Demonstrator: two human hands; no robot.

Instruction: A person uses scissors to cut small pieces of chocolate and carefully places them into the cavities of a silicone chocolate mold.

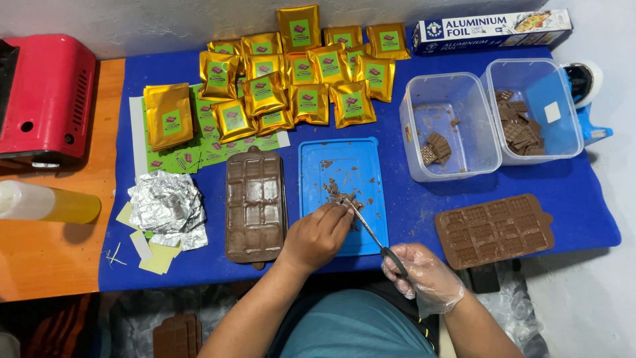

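Observation:
My left hand [320, 233], bare, rests over the near edge of a blue plastic lid [318, 166] and pinches a small piece of chocolate [349, 201] at its fingertips. My right hand [424, 276], in a clear plastic glove, grips the black handles of a pair of scissors [371, 231]. The blades point up and left and meet the chocolate piece at my left fingertips. Chocolate crumbs lie scattered on the lid. A brown chocolate mould [254, 204] filled with chocolate lies just left of the lid.
Several gold pouches [301, 73] are piled at the back, on a blue mat [576, 192]. Two clear tubs [449, 126] [535, 109] hold chocolate pieces. A second mould [495, 229] lies right. Crumpled foil [165, 207], a foil box [490, 28], a red machine [46, 99] and a bottle [46, 203] are also there.

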